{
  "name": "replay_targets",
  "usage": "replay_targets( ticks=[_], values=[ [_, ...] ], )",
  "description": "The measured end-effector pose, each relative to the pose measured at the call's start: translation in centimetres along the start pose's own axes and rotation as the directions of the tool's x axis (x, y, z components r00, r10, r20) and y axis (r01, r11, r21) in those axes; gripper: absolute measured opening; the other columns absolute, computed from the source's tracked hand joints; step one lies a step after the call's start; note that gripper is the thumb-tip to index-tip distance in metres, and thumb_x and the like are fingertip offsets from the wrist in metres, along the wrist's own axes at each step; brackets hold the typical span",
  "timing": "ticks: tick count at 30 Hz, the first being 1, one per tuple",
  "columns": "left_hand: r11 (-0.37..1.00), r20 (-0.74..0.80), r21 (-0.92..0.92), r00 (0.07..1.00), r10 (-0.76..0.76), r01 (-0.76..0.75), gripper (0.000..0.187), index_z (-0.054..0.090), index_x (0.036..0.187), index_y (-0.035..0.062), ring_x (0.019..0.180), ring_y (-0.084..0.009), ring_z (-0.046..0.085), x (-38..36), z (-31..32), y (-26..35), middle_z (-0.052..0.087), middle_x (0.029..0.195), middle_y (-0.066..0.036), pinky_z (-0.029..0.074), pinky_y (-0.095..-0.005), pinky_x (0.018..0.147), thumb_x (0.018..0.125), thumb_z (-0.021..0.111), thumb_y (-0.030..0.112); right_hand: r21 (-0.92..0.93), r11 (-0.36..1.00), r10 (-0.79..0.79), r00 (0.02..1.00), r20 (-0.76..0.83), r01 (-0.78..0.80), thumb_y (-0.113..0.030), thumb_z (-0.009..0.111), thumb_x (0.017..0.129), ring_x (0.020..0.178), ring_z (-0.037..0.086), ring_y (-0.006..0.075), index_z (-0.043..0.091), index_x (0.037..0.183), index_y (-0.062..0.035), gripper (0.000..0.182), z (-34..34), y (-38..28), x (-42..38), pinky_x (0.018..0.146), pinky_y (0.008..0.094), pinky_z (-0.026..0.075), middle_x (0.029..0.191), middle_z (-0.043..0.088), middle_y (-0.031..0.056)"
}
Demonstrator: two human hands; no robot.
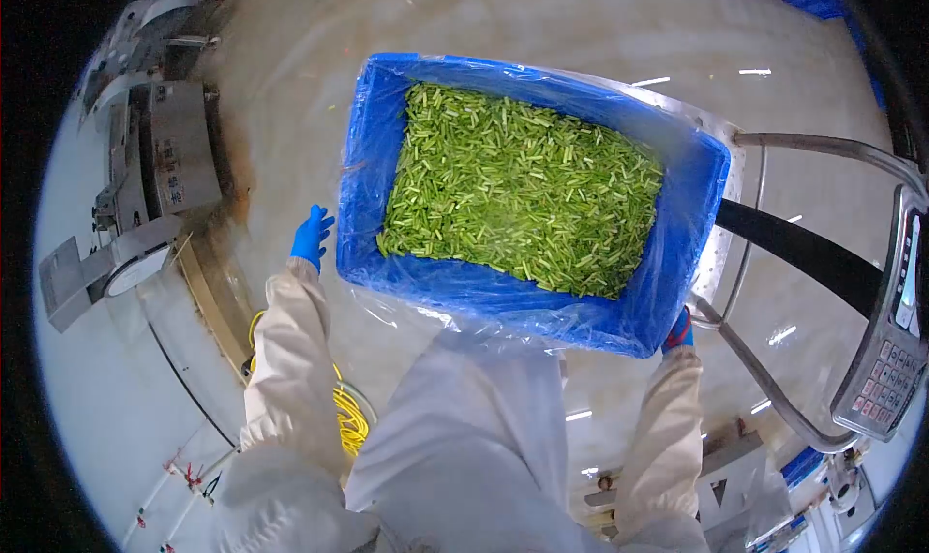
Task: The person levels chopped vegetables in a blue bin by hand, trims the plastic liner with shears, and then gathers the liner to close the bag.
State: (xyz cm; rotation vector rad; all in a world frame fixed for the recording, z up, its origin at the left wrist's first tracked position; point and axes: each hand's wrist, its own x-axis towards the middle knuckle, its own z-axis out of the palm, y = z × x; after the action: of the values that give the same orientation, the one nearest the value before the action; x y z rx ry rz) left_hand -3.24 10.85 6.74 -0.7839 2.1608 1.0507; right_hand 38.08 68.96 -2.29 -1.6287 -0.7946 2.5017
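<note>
A blue plastic bin (354, 171) stands in front of me, lined with a clear plastic bag (455, 319). Short-cut green vegetable stalks (523, 190) cover its bottom. My left hand (312, 236), in a blue glove, is just off the bin's left side, fingers apart and holding nothing. Against the bin's near right corner is my right hand (680, 330), also gloved in blue, with something red across it. The bin and the liner's edge hide most of its fingers, so its grip cannot be made out.
Beneath the bin shows the metal platform (721, 248) of a scale. Its tubular frame (774, 398) and keypad display (885, 369) rise on the right. Grey machinery (184, 147) stands at the left. A coiled yellow hose (350, 422) lies on the floor near my left arm.
</note>
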Motion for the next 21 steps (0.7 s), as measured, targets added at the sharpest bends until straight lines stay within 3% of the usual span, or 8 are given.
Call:
replay_targets(
  ticks=[3,5,8,12,14,16,17,21],
  values=[
    [0.987,0.053,-0.072,0.988,-0.143,0.146,0.064,0.043,0.128,0.0117,0.113,-0.0247,0.047,1.4,1.6,0.5,0.052,0.122,-0.010,0.036,-0.0439,0.093,0.083,0.045,0.057,0.085,0.995,0.031,0.988,0.148,-0.044,-0.022,0.053,0.084,0.084,0.060,0.0209,0.051,0.112,-0.0014,0.035,2.2,0.8,2.5,0.072,0.0337,0.051,0.100,0.059,0.0110],
    [0.846,0.545,-0.469,0.837,0.050,0.254,0.062,0.041,0.128,0.0063,0.111,-0.0229,0.050,2.8,2.4,-0.5,0.052,0.121,-0.011,0.040,-0.0375,0.092,0.087,0.041,0.052,0.044,0.998,0.036,0.979,0.202,-0.046,-0.021,0.053,0.084,0.087,0.059,0.0210,0.051,0.113,-0.0014,0.035,2.4,0.6,3.3,0.075,0.0336,0.050,0.102,0.059,0.0112],
    [0.845,0.466,-0.480,0.885,0.019,0.234,0.050,0.047,0.122,0.0030,0.102,-0.0205,0.055,2.0,3.9,1.2,0.055,0.117,-0.011,0.044,-0.0325,0.087,0.091,0.041,0.041,-0.041,0.999,0.016,0.972,0.236,-0.006,-0.021,0.053,0.084,0.091,0.058,0.0212,0.050,0.114,-0.0013,0.036,2.2,-0.6,2.7,0.079,0.0333,0.049,0.105,0.058,0.0114],
    [0.924,0.533,-0.354,0.843,0.073,0.144,0.036,0.054,0.114,0.0041,0.094,-0.0188,0.058,5.0,2.2,0.1,0.059,0.110,-0.009,0.046,-0.0313,0.084,0.090,0.047,0.030,-0.217,0.970,-0.069,0.979,0.193,0.111,-0.020,0.053,0.084,0.097,0.057,0.0214,0.050,0.116,-0.0012,0.038,2.2,-3.3,-0.3,0.084,0.0330,0.047,0.109,0.057,0.0116],
    [0.914,0.393,-0.395,0.882,0.259,-0.092,0.026,0.058,0.105,0.0052,0.081,-0.0160,0.058,4.0,0.9,0.4,0.061,0.096,-0.005,0.048,-0.0295,0.073,0.086,0.055,0.022,-0.320,0.931,-0.147,0.983,0.111,0.176,-0.016,0.055,0.082,0.088,0.057,0.0191,0.049,0.116,-0.0008,0.037,2.4,-4.9,-2.7,0.075,0.0307,0.048,0.101,0.057,0.0097],
    [0.923,0.346,-0.371,0.906,0.244,-0.107,0.023,0.058,0.103,0.0059,0.076,-0.0146,0.057,1.9,-1.4,1.6,0.060,0.090,-0.003,0.047,-0.0284,0.068,0.085,0.057,0.020,-0.519,0.816,-0.308,0.951,-0.016,0.255,-0.010,0.057,0.080,0.068,0.057,0.0146,0.048,0.115,0.0001,0.038,3.4,-6.8,-5.8,0.058,0.0261,0.049,0.086,0.056,0.0059],
    [0.931,0.295,-0.345,0.928,0.230,-0.121,0.020,0.058,0.100,0.0067,0.071,-0.0131,0.055,0.8,-2.3,2.6,0.059,0.083,-0.001,0.047,-0.0273,0.063,0.084,0.058,0.018,-0.445,0.856,-0.297,0.955,-0.007,0.263,-0.004,0.059,0.077,0.059,0.051,0.0105,0.048,0.115,-0.0001,0.039,4.5,-7.5,-7.0,0.048,0.0228,0.044,0.078,0.050,0.0019],
    [0.944,0.314,-0.315,0.928,0.200,-0.097,0.012,0.058,0.086,0.0089,0.064,-0.0110,0.051,-3.5,-2.7,7.7,0.052,0.070,0.003,0.043,-0.0267,0.054,0.084,0.058,0.020,-0.551,0.771,-0.412,0.909,-0.052,0.318,0.001,0.061,0.076,0.057,0.048,0.0084,0.048,0.115,-0.0010,0.042,9.4,-11.8,-9.3,0.046,0.0200,0.039,0.078,0.049,0.0009]
  ],
)
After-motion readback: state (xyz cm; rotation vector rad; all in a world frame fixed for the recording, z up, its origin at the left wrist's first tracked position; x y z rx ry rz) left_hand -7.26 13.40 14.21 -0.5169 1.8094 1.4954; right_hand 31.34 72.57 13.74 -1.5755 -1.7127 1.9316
